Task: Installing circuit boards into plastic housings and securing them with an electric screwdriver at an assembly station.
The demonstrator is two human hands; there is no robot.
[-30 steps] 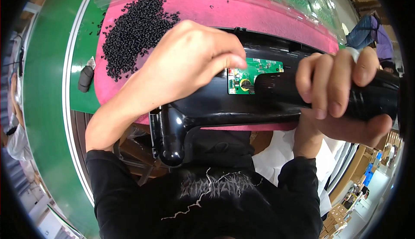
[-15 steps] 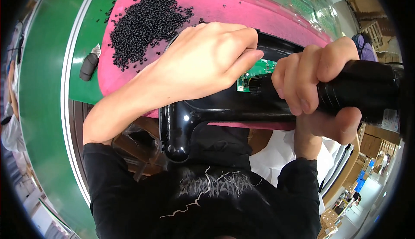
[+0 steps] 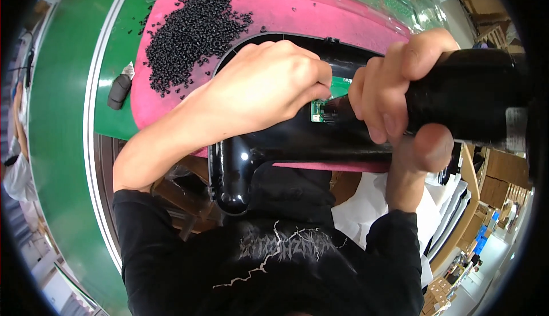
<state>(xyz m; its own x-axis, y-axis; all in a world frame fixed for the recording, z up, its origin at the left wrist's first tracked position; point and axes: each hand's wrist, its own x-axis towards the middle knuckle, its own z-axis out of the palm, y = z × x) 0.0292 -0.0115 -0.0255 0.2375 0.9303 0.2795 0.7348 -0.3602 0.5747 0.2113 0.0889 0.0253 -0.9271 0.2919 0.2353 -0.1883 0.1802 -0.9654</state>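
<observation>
fingers of right hand (image 3: 400,90) clamp a black tool (image 3: 466,90) over circuit board (image 3: 341,87) in black housing (image 3: 314,146) at pink tabletop's (image 3: 280,14) edge, left hand (image 3: 277,84) pinched, contents unclear: likely fastening, next needing steady aim.

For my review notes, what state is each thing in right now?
Left hand: curled over the circuit board; grip hidden.
Right hand: closed around the black cylindrical tool.
Black cylindrical tool: held, partly behind the fingers.
Circuit board: partly covered.
Black plastic shell: projecting past the pink mat's near edge.
Small black pieces: loose, heaped.
</observation>
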